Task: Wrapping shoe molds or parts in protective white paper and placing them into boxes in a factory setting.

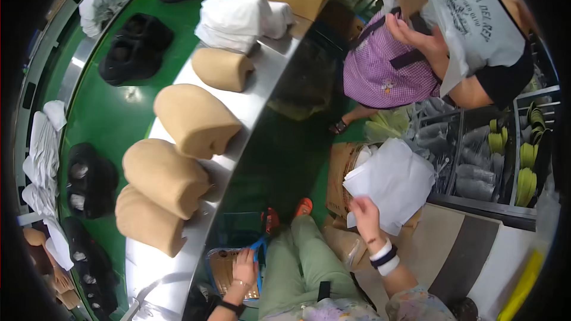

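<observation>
Head view, left to right: left hand [245, 267] low by the knee, fingers curled onto the rim of a blue basket [229, 273]. Right hand [366, 217] pinches white tissue sheets [392, 183] at their lower left corner, held over a cardboard box [342, 175]; likely light, limp, tears easily, so grip edges gently

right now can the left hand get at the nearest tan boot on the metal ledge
Probably yes. The left hand rests on a blue basket just below the metal ledge, and nothing shows between it and the nearest tan boot, up and to its left.
</observation>
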`<action>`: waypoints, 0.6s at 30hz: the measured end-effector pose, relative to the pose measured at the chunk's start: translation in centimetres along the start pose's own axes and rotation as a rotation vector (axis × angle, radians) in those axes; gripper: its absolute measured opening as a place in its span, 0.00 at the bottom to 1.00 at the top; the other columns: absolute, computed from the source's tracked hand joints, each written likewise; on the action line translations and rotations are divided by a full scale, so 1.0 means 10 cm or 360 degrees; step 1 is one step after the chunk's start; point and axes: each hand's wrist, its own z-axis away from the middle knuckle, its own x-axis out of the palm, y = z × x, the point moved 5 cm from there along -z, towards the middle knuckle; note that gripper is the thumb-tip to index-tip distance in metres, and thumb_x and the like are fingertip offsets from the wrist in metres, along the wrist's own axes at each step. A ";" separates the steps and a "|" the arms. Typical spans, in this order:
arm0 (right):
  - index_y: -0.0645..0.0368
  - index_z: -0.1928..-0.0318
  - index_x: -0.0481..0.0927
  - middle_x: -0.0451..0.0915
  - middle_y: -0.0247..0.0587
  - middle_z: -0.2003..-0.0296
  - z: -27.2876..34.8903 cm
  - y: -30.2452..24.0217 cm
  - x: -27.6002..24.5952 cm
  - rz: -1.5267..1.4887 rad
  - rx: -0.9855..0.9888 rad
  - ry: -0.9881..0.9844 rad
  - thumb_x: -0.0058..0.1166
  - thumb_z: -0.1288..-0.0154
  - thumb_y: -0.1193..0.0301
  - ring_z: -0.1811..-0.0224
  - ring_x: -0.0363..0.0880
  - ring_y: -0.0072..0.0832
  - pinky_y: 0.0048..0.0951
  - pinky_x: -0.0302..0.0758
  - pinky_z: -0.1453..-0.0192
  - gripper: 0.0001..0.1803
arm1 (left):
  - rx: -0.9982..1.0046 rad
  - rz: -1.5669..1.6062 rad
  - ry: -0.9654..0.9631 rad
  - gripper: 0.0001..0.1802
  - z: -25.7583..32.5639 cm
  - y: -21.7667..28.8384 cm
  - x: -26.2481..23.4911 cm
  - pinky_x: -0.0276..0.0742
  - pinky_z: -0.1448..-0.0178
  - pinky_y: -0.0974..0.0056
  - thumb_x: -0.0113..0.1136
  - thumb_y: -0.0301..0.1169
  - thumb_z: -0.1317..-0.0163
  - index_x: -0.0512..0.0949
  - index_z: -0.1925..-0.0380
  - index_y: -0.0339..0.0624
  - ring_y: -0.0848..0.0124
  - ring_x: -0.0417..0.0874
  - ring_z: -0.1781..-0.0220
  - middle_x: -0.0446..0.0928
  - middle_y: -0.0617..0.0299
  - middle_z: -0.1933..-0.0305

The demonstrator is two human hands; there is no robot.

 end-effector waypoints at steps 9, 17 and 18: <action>0.65 0.59 0.73 0.78 0.39 0.68 0.93 1.73 -0.47 -0.0187 0.0630 -0.0350 0.45 0.41 0.80 0.68 0.78 0.23 0.23 0.74 0.60 0.09 | -0.0370 -0.1003 -0.0938 0.37 -1.08 -0.20 0.45 0.63 0.42 0.47 0.62 0.52 0.53 0.67 0.46 0.45 0.55 0.66 0.40 0.62 0.48 0.39; 0.66 0.58 0.73 0.79 0.43 0.68 1.13 2.37 -0.49 -0.0047 0.0404 -0.0344 0.49 0.39 0.77 0.68 0.79 0.26 0.25 0.76 0.61 0.09 | -0.0152 -0.1022 -0.0819 0.27 -1.23 0.12 1.07 0.53 0.38 0.45 0.46 0.51 0.45 0.71 0.51 0.45 0.53 0.65 0.42 0.69 0.47 0.48; 0.66 0.58 0.73 0.79 0.43 0.68 1.03 1.91 -0.25 -0.0533 0.0790 -0.0445 0.47 0.39 0.77 0.67 0.79 0.26 0.25 0.76 0.61 0.09 | -0.0017 -0.0623 -0.0560 0.26 -1.01 -0.21 1.10 0.56 0.39 0.45 0.46 0.49 0.45 0.71 0.51 0.45 0.53 0.67 0.43 0.69 0.45 0.50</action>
